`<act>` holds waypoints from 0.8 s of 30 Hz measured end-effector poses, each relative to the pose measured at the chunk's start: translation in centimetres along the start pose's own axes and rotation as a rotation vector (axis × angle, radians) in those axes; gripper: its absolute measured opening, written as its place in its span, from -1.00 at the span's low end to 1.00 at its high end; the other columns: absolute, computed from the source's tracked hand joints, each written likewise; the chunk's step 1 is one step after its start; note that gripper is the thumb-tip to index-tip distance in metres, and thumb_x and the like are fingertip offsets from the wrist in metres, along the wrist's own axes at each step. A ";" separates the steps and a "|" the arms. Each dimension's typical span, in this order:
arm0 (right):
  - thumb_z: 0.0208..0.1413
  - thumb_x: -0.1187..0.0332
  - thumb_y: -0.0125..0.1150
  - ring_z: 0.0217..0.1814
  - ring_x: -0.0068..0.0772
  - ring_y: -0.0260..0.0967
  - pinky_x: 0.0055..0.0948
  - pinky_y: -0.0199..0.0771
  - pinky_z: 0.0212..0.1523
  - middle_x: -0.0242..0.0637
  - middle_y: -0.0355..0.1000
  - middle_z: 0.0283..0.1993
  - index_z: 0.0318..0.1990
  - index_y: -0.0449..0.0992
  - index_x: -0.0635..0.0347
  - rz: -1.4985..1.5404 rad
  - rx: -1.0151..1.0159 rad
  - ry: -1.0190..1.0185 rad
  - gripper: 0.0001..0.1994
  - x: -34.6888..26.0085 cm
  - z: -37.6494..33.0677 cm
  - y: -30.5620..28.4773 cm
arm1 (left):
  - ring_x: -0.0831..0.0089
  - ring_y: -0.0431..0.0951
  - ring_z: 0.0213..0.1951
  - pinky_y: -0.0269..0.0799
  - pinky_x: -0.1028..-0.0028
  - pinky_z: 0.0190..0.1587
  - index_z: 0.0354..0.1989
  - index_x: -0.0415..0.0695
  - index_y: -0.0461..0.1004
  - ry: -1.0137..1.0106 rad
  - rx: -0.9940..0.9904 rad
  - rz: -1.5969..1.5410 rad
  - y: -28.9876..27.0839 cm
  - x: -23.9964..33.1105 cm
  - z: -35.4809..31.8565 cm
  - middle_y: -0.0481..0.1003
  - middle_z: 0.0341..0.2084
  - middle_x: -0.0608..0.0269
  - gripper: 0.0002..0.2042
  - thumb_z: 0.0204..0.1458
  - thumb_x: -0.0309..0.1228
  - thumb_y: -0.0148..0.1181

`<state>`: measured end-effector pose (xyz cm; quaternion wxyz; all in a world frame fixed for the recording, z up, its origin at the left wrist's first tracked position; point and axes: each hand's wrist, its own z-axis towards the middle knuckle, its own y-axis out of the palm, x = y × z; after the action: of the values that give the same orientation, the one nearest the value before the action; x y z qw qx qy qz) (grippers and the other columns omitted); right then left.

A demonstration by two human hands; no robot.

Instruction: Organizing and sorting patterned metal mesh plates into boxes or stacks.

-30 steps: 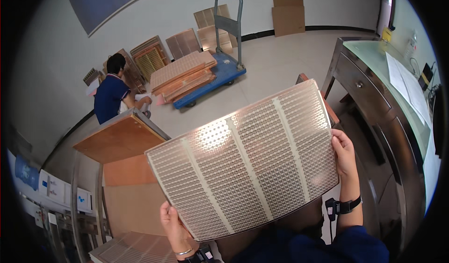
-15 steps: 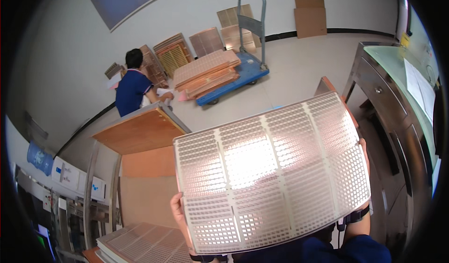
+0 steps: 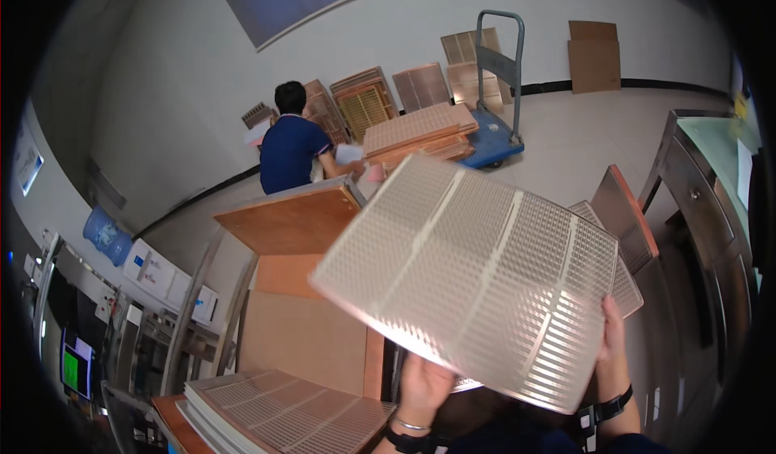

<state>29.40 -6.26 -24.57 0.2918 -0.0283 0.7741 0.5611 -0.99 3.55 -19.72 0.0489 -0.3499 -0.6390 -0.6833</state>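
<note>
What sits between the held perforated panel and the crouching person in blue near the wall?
In the head view, an orange-brown board lies between the perforated panel and the person in blue.

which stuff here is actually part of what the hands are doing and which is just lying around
In hand:
- perforated metal panel, held up at a tilt
- left hand under its lower edge
- right hand at its right edge
- stack of similar panels, lower left

Lying about:
- blue trolley loaded with boards
- water bottle
- cardboard against the wall

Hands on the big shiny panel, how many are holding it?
2. The left hand grips the panel at its lower edge, and the right hand holds its right edge. Fingers behind the panel are hidden.
</note>
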 end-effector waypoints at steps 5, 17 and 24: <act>0.18 0.38 0.03 0.19 -0.15 0.24 -0.15 0.27 0.20 -0.07 0.24 0.19 0.23 0.10 0.32 0.020 -0.199 0.037 -0.51 3.7 -0.8 3.2 | 0.28 0.26 0.18 0.15 0.21 0.22 0.27 -0.18 0.03 -0.087 0.022 0.119 0.3 -3.2 -1.3 0.22 0.18 0.14 -0.40 0.17 -0.04 -0.10; 0.13 0.42 0.09 0.27 -0.14 0.15 -0.15 0.20 0.23 -0.13 0.15 0.26 0.28 0.01 0.26 -0.164 -0.179 -0.041 -0.42 1.6 -2.2 0.4 | 0.35 0.32 0.12 0.28 0.35 0.15 0.29 -0.16 -0.06 -0.095 -0.055 0.213 -0.8 -1.8 0.6 0.24 0.14 0.05 -0.45 0.12 -0.63 -0.06; 0.26 -0.03 -0.24 0.08 -0.05 0.36 -0.17 0.41 0.06 0.13 0.34 0.07 0.29 0.00 0.33 -0.305 -0.228 0.003 -0.36 -5.6 -1.5 -2.1 | 0.40 0.36 0.10 0.26 0.42 0.15 0.27 -0.26 0.00 -0.149 -0.141 0.344 -2.8 3.7 0.6 0.32 0.09 0.08 -0.45 0.10 -0.56 0.03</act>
<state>34.19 -9.90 -23.35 0.3675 -0.1790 0.6926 0.5943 -5.01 6.02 -20.10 0.0930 -0.5059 -0.5224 -0.6801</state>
